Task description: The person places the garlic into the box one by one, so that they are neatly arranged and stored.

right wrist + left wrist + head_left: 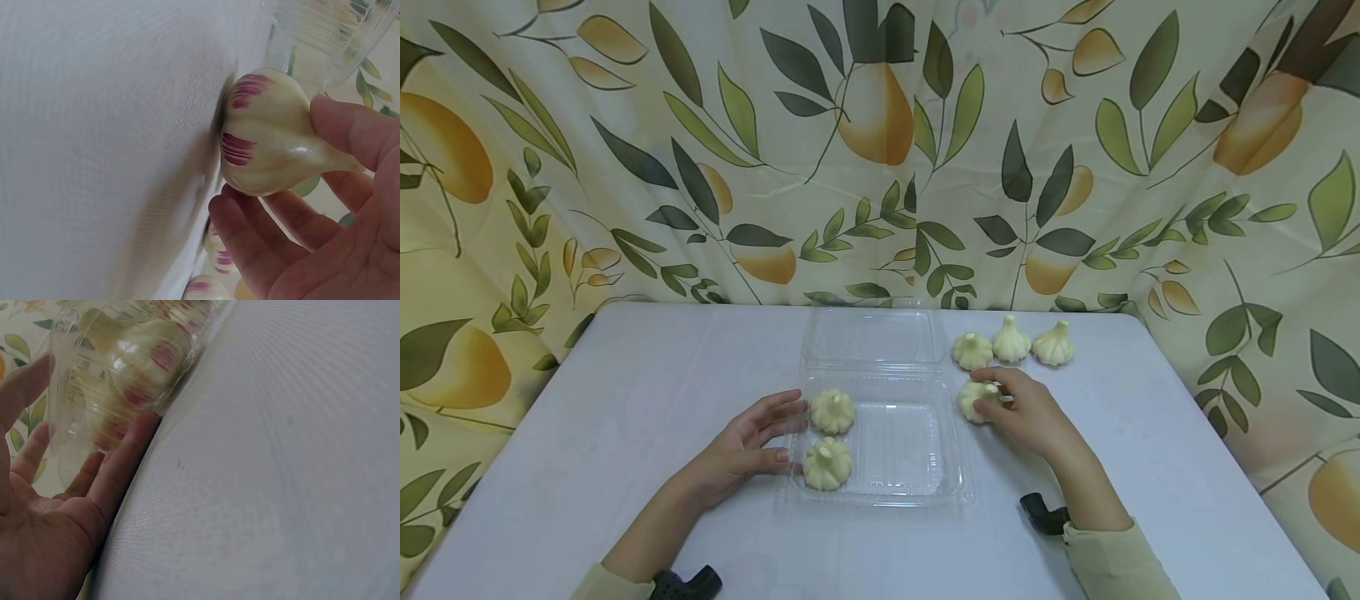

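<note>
My right hand (1018,410) pinches a garlic bulb (269,134) between thumb and fingers, just right of a clear plastic container (951,492). This bulb is cream with purple streaks; its base is at or close to the tabletop. Along the container's left side, my left hand (741,452) has its fingers extended, fingertips (147,420) at the clear wall. Inside, against that left wall, sit two garlic bulbs, a rear one (832,412) and a front one (827,463). The container's lid (876,337) lies folded back, away from me.
Three more garlic bulbs stand behind my right hand: a left one (973,351), a middle one (1011,340) and a right one (1053,343). A white-covered table (625,392) lies under everything. Leaf-and-fruit patterned cloth (880,208) hangs beyond its back edge.
</note>
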Available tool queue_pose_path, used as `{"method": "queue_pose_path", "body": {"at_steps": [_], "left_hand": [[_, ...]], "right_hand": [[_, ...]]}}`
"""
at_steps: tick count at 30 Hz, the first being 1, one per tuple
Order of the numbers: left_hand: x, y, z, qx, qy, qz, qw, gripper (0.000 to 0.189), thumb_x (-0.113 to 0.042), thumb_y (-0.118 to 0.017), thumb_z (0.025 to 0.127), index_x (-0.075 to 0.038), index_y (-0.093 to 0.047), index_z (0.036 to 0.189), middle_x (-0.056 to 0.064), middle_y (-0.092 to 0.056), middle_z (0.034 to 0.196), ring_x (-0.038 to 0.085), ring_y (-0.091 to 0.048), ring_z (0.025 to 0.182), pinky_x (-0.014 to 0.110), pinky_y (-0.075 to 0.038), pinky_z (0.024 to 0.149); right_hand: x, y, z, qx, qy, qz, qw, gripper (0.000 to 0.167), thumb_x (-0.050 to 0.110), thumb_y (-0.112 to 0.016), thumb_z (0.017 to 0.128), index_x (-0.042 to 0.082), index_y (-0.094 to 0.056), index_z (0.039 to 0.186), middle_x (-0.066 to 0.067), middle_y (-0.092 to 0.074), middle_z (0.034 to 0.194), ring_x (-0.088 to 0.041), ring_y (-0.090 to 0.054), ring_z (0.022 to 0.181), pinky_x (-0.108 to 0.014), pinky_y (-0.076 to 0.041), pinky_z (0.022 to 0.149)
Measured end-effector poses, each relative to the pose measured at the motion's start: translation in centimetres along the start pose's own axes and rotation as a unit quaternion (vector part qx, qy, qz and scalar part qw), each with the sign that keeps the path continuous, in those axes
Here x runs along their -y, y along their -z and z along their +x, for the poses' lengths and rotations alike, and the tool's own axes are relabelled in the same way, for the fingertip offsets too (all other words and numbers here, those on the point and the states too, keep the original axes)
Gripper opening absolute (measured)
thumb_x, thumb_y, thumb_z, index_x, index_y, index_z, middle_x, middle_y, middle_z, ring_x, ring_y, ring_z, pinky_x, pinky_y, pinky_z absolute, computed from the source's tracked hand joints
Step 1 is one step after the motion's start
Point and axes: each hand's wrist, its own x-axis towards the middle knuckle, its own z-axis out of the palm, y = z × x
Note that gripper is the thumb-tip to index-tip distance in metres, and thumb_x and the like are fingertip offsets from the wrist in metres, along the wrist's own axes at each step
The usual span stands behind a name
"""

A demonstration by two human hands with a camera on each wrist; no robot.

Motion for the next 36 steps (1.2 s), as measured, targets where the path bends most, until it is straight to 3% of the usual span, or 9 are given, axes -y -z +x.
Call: {"method": "queue_pose_path", "body": {"at_steps": [13, 22, 36], "left_hand": [[0.02, -0.03, -0.02, 0.003, -0.005, 0.000, 1.0000, 0.077, 0.003, -0.063, 0.091, -0.007, -0.024, 0.156, 0.020, -0.024, 0.160, 0.033, -0.036, 0.142, 0.042, -0.057, 0.091], [0.03, -0.01, 0.02, 0.007, -0.004, -0.012, 0.9999, 0.077, 0.005, -0.061, 0.092, -0.007, -0.023, 0.157, 0.019, -0.023, 0.160, 0.032, -0.035, 0.143, 0.053, -0.054, 0.093], [-0.06, -0.10, 0.00, 0.007, -0.002, -0.016, 0.9999, 0.076, 0.005, -0.061, 0.092, -0.007, -0.023, 0.157, 0.019, -0.023, 0.161, 0.034, -0.033, 0.144, 0.053, -0.054, 0.093]], "right_hand": [[-0.02, -0.06, 0.05, -0.002, -0.005, 0.002, 1.0000, 0.036, 0.013, -0.068, 0.094, 0.009, -0.062, 0.129, -0.016, -0.058, 0.138, -0.039, -0.058, 0.121, -0.054, -0.052, 0.096], [-0.12, -0.09, 0.03, -0.006, -0.002, 0.003, 1.0000, 0.036, 0.013, -0.068, 0.094, 0.009, -0.063, 0.129, -0.015, -0.059, 0.137, -0.037, -0.058, 0.121, -0.053, -0.052, 0.096], [0.00, 0.08, -0.01, -0.013, 0.003, 0.007, 0.9999, 0.035, 0.012, -0.068, 0.093, 0.009, -0.064, 0.127, -0.015, -0.060, 0.135, -0.035, -0.059, 0.119, -0.051, -0.053, 0.095]]}}
